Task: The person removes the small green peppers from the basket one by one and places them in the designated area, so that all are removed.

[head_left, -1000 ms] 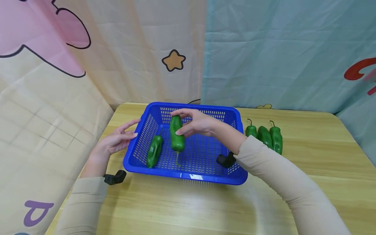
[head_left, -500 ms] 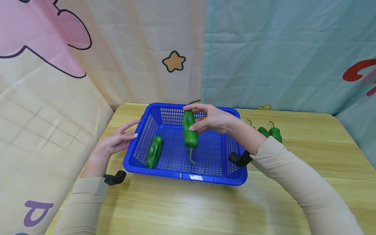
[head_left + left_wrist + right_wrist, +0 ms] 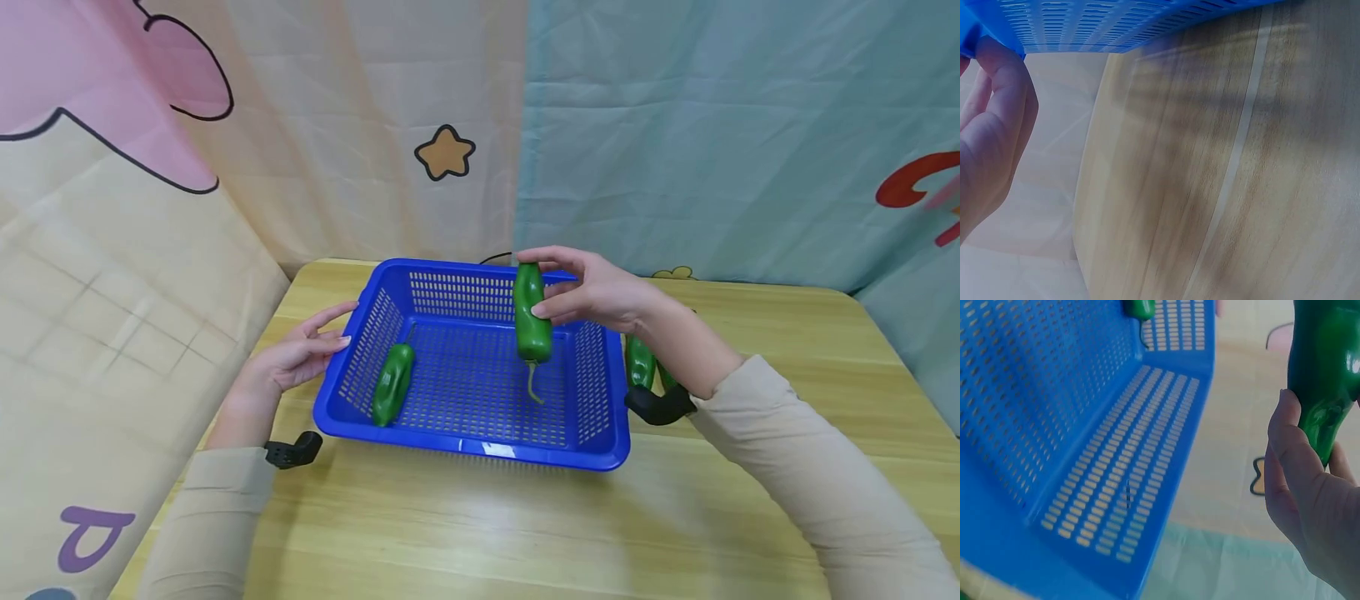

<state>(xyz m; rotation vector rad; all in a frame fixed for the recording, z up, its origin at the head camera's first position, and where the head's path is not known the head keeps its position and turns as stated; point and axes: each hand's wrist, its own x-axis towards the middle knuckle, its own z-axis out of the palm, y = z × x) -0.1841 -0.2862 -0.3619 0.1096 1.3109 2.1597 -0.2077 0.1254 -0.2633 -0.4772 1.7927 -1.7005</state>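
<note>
A green pepper (image 3: pixel 532 321), its stem hanging down, is pinched between the thumb and fingers of my right hand (image 3: pixel 600 292), above the right part of the blue plastic basket (image 3: pixel 480 454). The right wrist view shows the held pepper's narrow end between the fingers. My left hand (image 3: pixel 296 358) holds the basket's left rim, and in the left wrist view its fingers (image 3: pixel 1007 75) curl at the rim. Another green pepper (image 3: pixel 393 385) lies inside the basket along the left wall.
To the right of the basket, more green peppers (image 3: pixel 640 362) lie on the wooden table (image 3: pixel 465 533), partly hidden behind the right forearm. Printed curtains (image 3: pixel 675 150) hang behind and to the left of the table. Each wrist wears a black camera mount.
My right hand has carried the held pepper rightward and slightly up and away over the basket. The left hand, the basket and the pepper lying inside stay in place.
</note>
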